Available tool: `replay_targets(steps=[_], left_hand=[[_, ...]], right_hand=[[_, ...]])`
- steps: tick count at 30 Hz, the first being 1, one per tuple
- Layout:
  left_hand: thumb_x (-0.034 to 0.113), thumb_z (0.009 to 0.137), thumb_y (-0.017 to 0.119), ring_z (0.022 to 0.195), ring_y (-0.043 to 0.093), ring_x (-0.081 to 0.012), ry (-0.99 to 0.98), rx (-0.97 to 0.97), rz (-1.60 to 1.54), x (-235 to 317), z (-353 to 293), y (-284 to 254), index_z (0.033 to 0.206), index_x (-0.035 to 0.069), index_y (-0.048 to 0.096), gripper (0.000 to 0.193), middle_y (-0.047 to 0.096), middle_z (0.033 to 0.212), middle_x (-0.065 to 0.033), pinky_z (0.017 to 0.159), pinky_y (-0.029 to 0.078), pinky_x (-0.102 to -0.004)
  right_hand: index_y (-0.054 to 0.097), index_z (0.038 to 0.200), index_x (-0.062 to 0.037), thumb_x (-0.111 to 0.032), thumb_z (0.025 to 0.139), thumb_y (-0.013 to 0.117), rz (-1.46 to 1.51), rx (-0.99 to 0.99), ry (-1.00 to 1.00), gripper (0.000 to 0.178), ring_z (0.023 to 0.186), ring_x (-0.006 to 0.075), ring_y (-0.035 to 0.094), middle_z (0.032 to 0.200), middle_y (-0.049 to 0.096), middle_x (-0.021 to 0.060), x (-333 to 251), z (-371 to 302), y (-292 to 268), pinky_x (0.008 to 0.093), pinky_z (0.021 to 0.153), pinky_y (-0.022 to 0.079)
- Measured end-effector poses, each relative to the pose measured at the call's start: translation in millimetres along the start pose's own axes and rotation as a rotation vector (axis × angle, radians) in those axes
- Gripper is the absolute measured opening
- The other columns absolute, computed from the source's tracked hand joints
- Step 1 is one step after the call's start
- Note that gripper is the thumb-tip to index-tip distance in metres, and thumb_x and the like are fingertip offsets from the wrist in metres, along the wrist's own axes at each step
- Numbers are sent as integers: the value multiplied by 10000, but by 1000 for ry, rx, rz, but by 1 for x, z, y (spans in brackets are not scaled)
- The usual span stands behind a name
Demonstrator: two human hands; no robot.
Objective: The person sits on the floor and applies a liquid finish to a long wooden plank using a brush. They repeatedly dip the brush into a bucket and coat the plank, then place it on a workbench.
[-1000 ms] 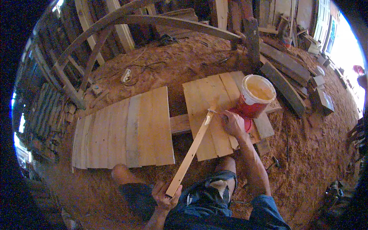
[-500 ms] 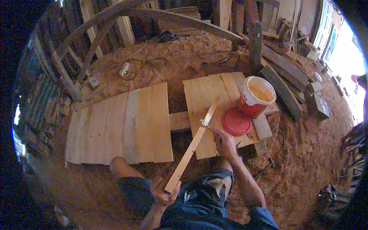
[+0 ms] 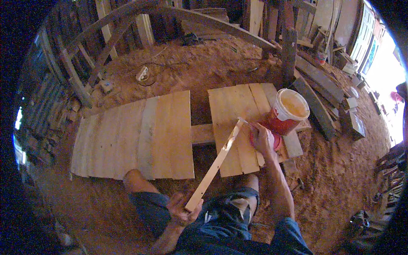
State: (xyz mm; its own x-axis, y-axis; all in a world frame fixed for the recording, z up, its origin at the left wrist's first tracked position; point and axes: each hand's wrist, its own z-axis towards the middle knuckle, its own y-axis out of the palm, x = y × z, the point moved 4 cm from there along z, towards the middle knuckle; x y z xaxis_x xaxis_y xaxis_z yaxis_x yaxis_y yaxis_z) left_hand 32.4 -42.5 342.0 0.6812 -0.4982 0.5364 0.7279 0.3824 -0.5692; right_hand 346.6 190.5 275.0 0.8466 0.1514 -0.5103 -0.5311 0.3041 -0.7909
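Note:
My left hand [image 3: 180,209] is closed around the near end of a narrow wooden strip [image 3: 212,170], which slants up and away to the right. Whitish paste [image 3: 231,140] lies along the strip's far part. In my right hand [image 3: 265,139] is a thin stick-like tool [image 3: 245,122], its pale tip at the strip's far end; its exact kind is too small to tell. Behind that hand, a red lid [image 3: 277,143] is partly hidden. Just beyond stands an open red-and-white bucket [image 3: 285,114] with yellowish-tan contents low inside.
Two joined-board panels, a left one [image 3: 131,136] and a right one [image 3: 225,102], lie before my knees over a crosspiece [image 3: 202,134]. Thick beams [image 3: 314,106] are stacked at right beside a wooden post [image 3: 289,55]. A hammer [image 3: 300,184] rests on the dirt floor.
My right hand has moved up and to the right, carrying the tool's tip toward the strip's far end. More paste is spread along the strip. The left hand still holds the near end.

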Motion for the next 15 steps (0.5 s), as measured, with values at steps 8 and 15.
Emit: replay_targets(steps=[8, 15], left_hand=[[156, 741, 788, 632, 623, -233, 61, 30, 39, -3, -3, 5, 979, 37, 719, 275, 693, 795, -83, 553, 499, -352], [168, 733, 790, 688, 659, -236, -129, -8, -75, -3, 3, -3, 984, 40, 728, 288, 710, 845, -76, 607, 537, -352]], right_hand=[[709, 1048, -64, -193, 938, 614, 115, -262, 87, 194, 866, 346, 699, 928, 700, 202, -28, -44, 3, 406, 742, 529], [695, 1063, -24, -150, 941, 628, 291, -291, 114, 188, 855, 345, 690, 947, 694, 204, -96, -118, -24, 399, 727, 529]])
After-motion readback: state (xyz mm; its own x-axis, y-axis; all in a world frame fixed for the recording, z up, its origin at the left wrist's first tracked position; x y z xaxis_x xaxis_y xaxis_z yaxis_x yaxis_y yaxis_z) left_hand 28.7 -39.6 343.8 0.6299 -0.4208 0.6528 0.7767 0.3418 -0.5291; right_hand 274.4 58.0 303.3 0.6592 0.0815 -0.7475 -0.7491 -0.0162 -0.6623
